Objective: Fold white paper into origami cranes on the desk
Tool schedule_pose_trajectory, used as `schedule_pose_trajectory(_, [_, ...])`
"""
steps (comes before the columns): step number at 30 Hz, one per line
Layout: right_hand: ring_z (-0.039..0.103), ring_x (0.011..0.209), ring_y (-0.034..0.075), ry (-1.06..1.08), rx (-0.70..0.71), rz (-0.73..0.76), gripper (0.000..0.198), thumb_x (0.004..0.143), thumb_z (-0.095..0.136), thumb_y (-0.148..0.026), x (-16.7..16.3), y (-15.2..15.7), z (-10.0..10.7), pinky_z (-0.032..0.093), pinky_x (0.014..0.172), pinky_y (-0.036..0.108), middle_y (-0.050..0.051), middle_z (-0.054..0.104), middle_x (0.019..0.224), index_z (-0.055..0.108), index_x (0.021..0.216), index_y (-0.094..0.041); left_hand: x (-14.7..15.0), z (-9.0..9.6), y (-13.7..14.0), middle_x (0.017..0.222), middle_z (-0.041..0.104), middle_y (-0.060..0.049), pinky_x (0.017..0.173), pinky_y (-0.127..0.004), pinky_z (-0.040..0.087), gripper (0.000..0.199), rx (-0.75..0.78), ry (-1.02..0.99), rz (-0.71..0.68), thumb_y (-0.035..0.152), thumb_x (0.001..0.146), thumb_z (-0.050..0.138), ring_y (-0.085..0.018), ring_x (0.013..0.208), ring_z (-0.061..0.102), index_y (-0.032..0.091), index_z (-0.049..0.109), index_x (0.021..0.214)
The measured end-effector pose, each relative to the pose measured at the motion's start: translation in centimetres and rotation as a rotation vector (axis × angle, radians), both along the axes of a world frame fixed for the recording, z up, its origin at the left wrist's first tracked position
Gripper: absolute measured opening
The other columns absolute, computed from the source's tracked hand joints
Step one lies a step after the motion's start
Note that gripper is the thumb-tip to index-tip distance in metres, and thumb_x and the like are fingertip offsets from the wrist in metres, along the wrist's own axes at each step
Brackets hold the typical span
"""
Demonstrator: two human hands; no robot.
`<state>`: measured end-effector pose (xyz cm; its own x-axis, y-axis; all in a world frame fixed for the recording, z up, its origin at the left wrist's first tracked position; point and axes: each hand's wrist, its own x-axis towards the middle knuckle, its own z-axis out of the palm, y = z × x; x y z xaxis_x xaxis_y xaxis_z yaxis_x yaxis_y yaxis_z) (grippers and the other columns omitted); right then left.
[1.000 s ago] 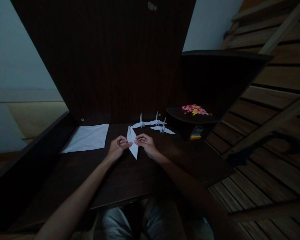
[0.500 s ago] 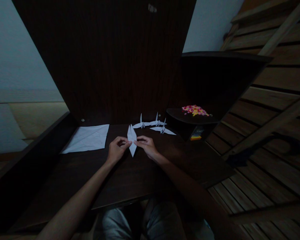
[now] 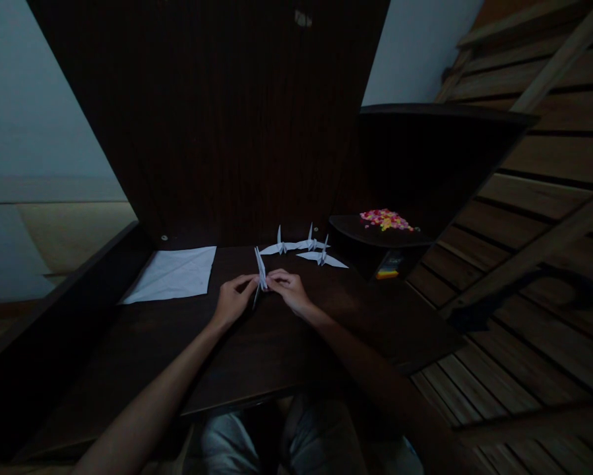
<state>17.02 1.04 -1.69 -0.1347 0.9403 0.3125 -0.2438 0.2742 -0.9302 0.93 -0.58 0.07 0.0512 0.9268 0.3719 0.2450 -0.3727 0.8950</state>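
Observation:
A folded piece of white origami paper (image 3: 261, 267) stands nearly edge-on between my hands, so only its narrow side and two thin upper points show. From the left, my left hand (image 3: 234, 298) pinches it between thumb and fingers. My right hand (image 3: 287, 290) grips its other side, fingers curled. Just beyond my right hand are three finished paper cranes: one crane (image 3: 281, 247) at the left, another crane (image 3: 312, 245) beside it, and a nearer crane (image 3: 322, 258) with its wings spread.
White paper sheets (image 3: 170, 274) lie at the left of the dark desk (image 3: 152, 356). A pile of small pink, red and yellow pieces (image 3: 386, 219) rests on a low corner shelf (image 3: 348, 227). Under it is a small colourful item (image 3: 387, 273). Wooden slats (image 3: 538, 264) stand at the right.
The folded paper has turned from its broad face to nearly edge-on. My hands have drawn closer together around it. The cranes and sheets have stayed put.

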Motion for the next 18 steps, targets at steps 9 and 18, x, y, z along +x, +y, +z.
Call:
schedule_pose_trajectory(9, [0.055,0.079,0.015,-0.206,0.128,-0.092,0.020,0.069,0.072,-0.039,0.40,0.04,-0.30,0.046,0.063,0.024,0.003,0.055,0.085,0.068,0.074,-0.020,0.63,0.17,-0.55,0.103,0.072,-0.010,0.082,-0.038,0.053,0.053,-0.206,-0.154,-0.194,0.049,0.065,0.075,-0.029,0.094,0.066,0.014,0.071,0.104])
schedule_pose_trajectory(18, [0.057,0.074,0.012,-0.071,0.000,-0.105,0.055,0.061,0.077,-0.031,-0.23,0.07,-0.33,0.049,0.064,0.024,-0.001,0.059,0.084,0.054,0.110,-0.024,0.45,-0.32,0.17,0.100,0.072,-0.015,0.083,-0.041,0.053,0.068,-0.252,-0.323,-0.120,0.052,0.058,0.079,-0.032,0.098,0.065,0.010,0.068,0.109])
